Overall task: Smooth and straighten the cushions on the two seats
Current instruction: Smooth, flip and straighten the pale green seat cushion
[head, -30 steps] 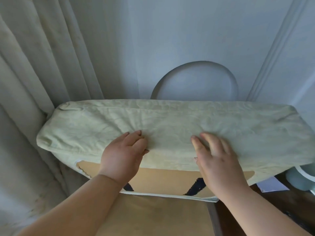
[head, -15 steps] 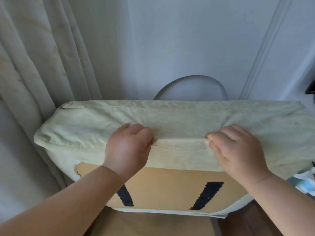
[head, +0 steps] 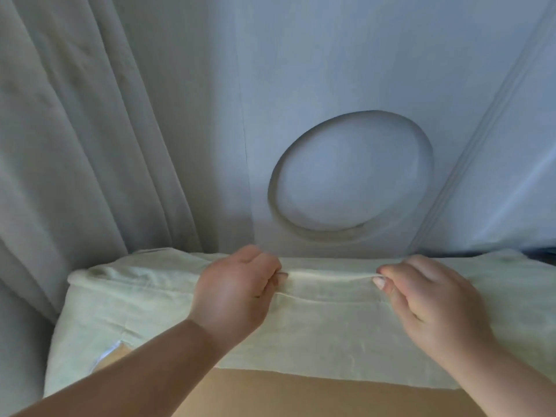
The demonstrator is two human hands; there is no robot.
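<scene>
A pale green cushion (head: 325, 323) fills the lower half of the view, held up on edge in front of me. Its tan underside (head: 301, 395) shows along the bottom. My left hand (head: 234, 296) pinches a fold of the green cover near the top edge, left of centre. My right hand (head: 421, 299) pinches the same fold further right. The fabric between the two hands is pulled into a taut ridge. Both forearms reach in from the bottom corners.
A grey curtain (head: 75, 145) hangs in folds on the left, touching the cushion's left end. Behind the cushion is a pale wall with a round white disc (head: 352, 173) and a moulding strip (head: 481, 130) running diagonally on the right.
Both hands went from lying flat on the cushion to pinching its cover. The cushion has come closer and higher, and its black stripes have dropped out of view.
</scene>
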